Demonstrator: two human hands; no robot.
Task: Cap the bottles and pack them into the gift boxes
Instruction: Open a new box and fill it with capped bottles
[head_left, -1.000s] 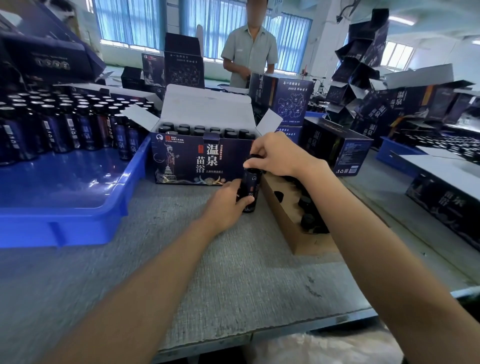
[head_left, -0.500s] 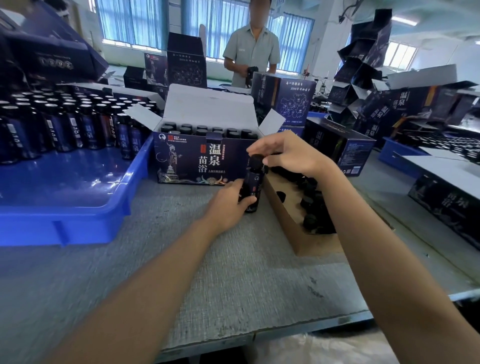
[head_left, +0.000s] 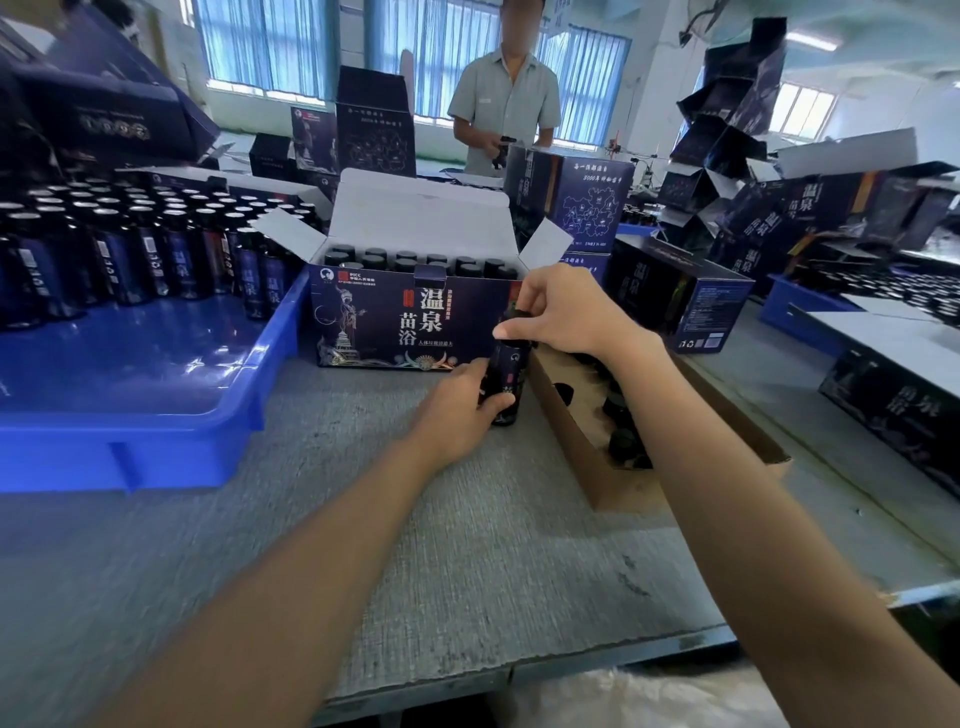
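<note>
Head view: at the front right corner of the open gift box (head_left: 374, 322), one bottle (head_left: 506, 376) stands on the worktop (head_left: 467, 545). The left hand (head_left: 457, 410) grips its body and the right hand (head_left: 561, 312) pinches the cap (head_left: 514, 315) at its neck. The box looks nearly full of capped bottles. Left of it, a blue tray (head_left: 156, 431) holds many seemingly uncapped ones, so plenty remains.

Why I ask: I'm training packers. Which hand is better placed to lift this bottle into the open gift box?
Probably left. The left hand grips the bottle round its body, just before the gift box; the right hand only pinches the cap.
</note>
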